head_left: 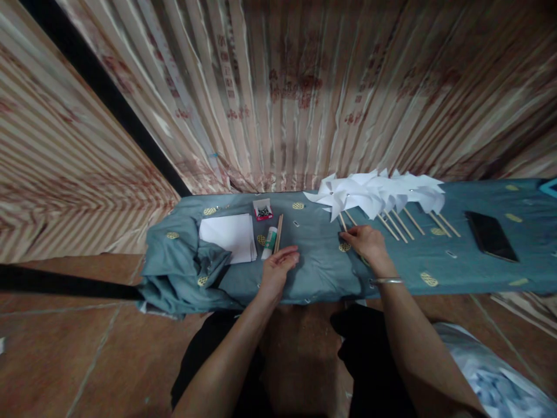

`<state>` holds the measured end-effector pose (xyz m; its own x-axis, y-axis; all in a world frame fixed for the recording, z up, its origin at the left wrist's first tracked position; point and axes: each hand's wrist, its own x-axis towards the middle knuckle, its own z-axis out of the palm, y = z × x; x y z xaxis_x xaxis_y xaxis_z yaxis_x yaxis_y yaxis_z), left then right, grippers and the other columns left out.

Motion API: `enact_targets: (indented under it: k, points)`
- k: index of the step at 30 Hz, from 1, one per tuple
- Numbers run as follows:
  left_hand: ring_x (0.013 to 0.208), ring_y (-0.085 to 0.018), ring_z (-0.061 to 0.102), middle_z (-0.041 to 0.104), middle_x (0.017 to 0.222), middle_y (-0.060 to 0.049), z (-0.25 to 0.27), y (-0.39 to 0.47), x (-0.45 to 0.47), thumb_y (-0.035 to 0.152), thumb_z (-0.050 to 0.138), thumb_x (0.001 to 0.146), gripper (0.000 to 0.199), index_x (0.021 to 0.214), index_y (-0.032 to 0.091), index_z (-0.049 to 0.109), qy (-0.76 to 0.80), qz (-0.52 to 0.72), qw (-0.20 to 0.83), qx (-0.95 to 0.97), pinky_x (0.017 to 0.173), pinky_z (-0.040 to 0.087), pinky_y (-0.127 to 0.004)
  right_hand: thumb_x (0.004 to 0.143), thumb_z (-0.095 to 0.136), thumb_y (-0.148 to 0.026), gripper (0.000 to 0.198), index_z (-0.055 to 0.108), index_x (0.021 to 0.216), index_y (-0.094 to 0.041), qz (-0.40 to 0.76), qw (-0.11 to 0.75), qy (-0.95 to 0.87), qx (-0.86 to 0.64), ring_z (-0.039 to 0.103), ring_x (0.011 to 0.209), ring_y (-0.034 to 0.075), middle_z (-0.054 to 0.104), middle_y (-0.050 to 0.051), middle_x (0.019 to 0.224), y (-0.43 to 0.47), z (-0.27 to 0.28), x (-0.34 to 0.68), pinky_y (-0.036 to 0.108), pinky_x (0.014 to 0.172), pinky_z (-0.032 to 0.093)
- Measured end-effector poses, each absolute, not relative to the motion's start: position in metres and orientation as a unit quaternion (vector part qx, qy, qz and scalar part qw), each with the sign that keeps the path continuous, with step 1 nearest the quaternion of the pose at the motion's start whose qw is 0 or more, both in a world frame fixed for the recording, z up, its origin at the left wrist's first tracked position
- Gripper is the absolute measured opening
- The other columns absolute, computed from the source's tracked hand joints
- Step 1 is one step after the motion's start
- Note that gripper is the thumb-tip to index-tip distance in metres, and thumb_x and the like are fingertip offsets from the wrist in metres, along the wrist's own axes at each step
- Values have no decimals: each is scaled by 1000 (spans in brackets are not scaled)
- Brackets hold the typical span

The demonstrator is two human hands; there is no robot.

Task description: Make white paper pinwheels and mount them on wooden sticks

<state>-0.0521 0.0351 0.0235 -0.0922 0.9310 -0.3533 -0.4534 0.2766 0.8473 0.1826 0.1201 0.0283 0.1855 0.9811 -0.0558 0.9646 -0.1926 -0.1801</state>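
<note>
My right hand (366, 241) pinches the lower end of a wooden stick that carries a white paper pinwheel (338, 200). This pinwheel lies at the left end of a row of overlapping white pinwheels (407, 190), whose sticks point toward me. My left hand (278, 268) has its fingers stretched out and holds nothing. It hovers just in front of a green-and-white glue stick (270, 241) and a few loose wooden sticks (279, 232). Behind these sits a small red box (263, 209) with metal pins in it.
A stack of white paper (228, 237) lies at the left, partly covered by bunched cloth. A dark phone (491, 235) rests at the right on the green patterned cloth (322, 273). Striped curtains hang behind. A plastic bag (500, 371) stands on the floor at the lower right.
</note>
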Motion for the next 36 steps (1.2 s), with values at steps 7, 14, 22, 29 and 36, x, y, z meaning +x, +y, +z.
enact_targets:
  k: [7, 14, 22, 29, 36]
  points:
    - [69, -12, 61, 73, 77, -5, 23, 29, -61, 31, 85, 53, 34, 82, 18, 77, 499, 560, 613, 249, 67, 46, -25, 86, 57, -47, 37, 77, 89, -16, 35, 47, -642, -764, 66, 72, 29, 71, 17, 77, 111, 30, 182, 35, 61, 41]
    - [67, -12, 59, 71, 74, -3, 34, 17, -69, 33, 84, 55, 32, 83, 18, 78, 502, 559, 595, 286, 67, 45, -25, 93, 46, -44, 41, 74, 101, -15, 2, 77, -663, -744, 66, 74, 30, 72, 19, 84, 97, 41, 179, 36, 63, 40]
    - [80, -20, 63, 72, 85, -6, 42, 31, -143, 18, 72, 68, 12, 76, 23, 78, 597, 491, 346, 532, 82, 48, -32, 94, 43, -37, 38, 73, 105, -16, 38, 94, -728, -678, 70, 81, 30, 75, 17, 87, 80, 39, 146, 34, 66, 42]
    - [119, -29, 56, 67, 120, -11, 22, 42, -186, 7, 75, 65, 37, 99, 19, 74, 633, 279, 158, 704, 109, 39, -44, 95, 44, -35, 33, 73, 98, -19, 47, 81, -790, -606, 71, 83, 27, 76, 13, 90, 65, 30, 121, 31, 66, 44]
    - [120, -28, 59, 66, 125, -10, 13, 47, -191, 13, 76, 70, 35, 105, 19, 73, 653, 213, 149, 711, 107, 44, -42, 94, 47, -27, 28, 70, 105, -15, 53, 147, -836, -526, 69, 94, 25, 75, 12, 101, 60, 13, 101, 32, 80, 48]
